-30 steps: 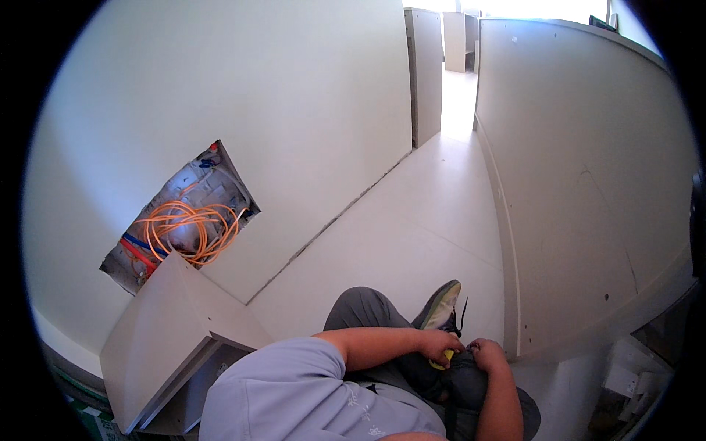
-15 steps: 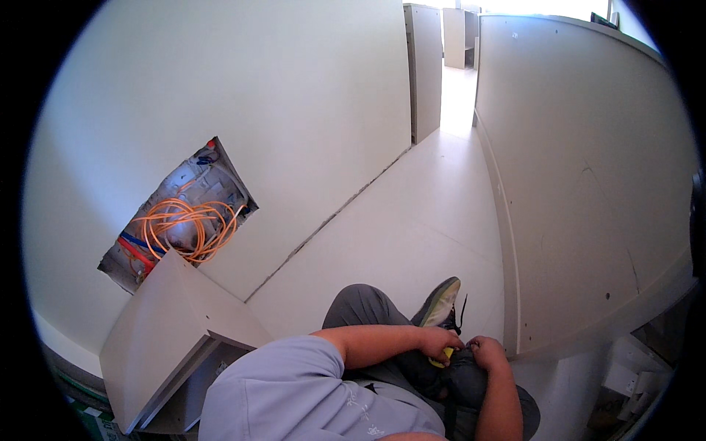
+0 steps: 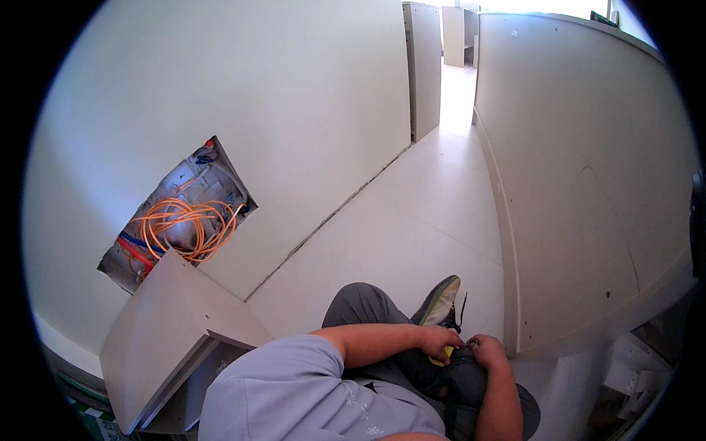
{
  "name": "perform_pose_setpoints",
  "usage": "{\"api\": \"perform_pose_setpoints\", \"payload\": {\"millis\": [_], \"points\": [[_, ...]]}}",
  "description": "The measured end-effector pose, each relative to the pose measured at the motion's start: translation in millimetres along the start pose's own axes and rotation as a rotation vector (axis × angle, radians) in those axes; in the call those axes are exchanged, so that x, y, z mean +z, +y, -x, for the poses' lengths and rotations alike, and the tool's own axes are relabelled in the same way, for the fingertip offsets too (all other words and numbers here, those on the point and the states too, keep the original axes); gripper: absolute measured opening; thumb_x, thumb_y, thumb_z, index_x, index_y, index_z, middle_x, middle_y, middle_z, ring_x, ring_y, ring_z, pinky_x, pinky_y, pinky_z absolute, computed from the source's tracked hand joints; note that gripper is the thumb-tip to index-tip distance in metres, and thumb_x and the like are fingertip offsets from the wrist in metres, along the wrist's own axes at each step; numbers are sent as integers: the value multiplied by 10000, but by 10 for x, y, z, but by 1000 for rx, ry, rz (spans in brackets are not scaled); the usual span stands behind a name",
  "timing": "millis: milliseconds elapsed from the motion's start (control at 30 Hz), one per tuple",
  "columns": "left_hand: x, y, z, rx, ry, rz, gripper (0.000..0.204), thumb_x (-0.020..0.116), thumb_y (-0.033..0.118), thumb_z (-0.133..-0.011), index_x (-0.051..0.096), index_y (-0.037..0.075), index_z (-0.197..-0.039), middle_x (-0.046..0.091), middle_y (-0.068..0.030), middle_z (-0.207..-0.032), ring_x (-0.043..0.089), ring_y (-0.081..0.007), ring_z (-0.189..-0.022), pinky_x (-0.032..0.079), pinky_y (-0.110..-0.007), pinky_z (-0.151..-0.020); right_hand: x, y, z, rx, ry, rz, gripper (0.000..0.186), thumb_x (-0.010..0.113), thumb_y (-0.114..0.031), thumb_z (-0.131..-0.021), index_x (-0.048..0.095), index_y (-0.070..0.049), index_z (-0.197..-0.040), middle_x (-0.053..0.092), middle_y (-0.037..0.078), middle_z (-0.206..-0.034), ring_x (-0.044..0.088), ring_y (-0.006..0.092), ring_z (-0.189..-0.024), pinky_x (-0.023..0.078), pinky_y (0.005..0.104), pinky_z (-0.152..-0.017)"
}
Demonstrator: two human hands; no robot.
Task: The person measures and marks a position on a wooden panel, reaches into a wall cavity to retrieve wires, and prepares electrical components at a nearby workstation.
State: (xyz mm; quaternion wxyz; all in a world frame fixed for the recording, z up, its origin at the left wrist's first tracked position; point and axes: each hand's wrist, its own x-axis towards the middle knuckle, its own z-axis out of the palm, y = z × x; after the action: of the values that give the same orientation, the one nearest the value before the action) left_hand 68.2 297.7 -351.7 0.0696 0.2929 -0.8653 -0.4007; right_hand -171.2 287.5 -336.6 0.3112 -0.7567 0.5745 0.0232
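Note:
My left hand point(image 3: 440, 342) is closed round a small yellow object point(image 3: 443, 356); most of it is covered by the fingers, so its kind does not show. Close beside it, my right hand point(image 3: 486, 350) has its fingers drawn together in a pinch. Whatever sits between those fingertips is too small to make out. Both hands rest over my crossed legs in grey trousers point(image 3: 360, 303), just behind a shoe point(image 3: 440, 300) with dark laces.
An opening in the left wall point(image 3: 309, 110) holds coiled orange cable point(image 3: 193, 228) and pipes. A beige cabinet piece point(image 3: 158, 323) stands below it, at my left. A long panel point(image 3: 581, 169) lines the right side. Pale floor point(image 3: 412, 213) runs between, toward more cabinets point(image 3: 457, 37).

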Motion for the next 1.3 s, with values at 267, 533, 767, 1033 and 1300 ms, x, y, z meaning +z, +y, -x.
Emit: {"api": "perform_pose_setpoints", "payload": {"millis": [267, 533, 767, 1033, 1300], "points": [[-46, 83, 17, -27, -2, 52, 744, 869, 306, -744, 583, 60, -1386, 643, -191, -1269, 602, -388, -1205, 482, -450, -1025, 4, 14, -3, -11, -3, 26, 251, 641, -232, -926, 771, -141, -1120, 735, 163, -1106, 684, 369, -1054, 537, 460, -939], [28, -23, -22, -5, 4, 28, 747, 866, 278, -758, 557, 35, -1393, 624, -179, -1335, 593, -377, -1240, 486, -452, -1039, 10, 62, -13, -8, 0, -25, 250, 638, -233, -923, 772, -136, -1110, 736, 166, -1101, 687, 371, -1046, 537, 457, -936], [-24, 47, -14, -40, -34, -21, 739, 849, 308, -772, 557, 55, -1402, 611, -177, -1370, 575, -387, -1260, 474, -455, -1049, 30, 91, -28, -46, 29, -20, 246, 623, -217, -920, 770, -121, -1092, 738, 175, -1083, 691, 377, -1035, 539, 459, -928], [1, 9, -18, -66, -42, 12, 734, 844, 323, -769, 564, 84, -1405, 621, -162, -1345, 578, -376, -1257, 470, -463, -1043, 121, 209, -109, -39, 7, -33, 269, 630, -247, -943, 738, -120, -1154, 721, 186, -1143, 668, 398, -1084, 525, 475, -961], [35, -31, -42, -47, -37, 3, 730, 845, 346, -762, 575, 82, -1387, 622, -167, -1331, 570, -376, -1261, 460, -468, -1057, -19, 33, -5, 5, -23, -15, 273, 624, -253, -950, 735, -134, -1169, 721, 183, -1147, 676, 385, -1079, 527, 463, -954]]}}
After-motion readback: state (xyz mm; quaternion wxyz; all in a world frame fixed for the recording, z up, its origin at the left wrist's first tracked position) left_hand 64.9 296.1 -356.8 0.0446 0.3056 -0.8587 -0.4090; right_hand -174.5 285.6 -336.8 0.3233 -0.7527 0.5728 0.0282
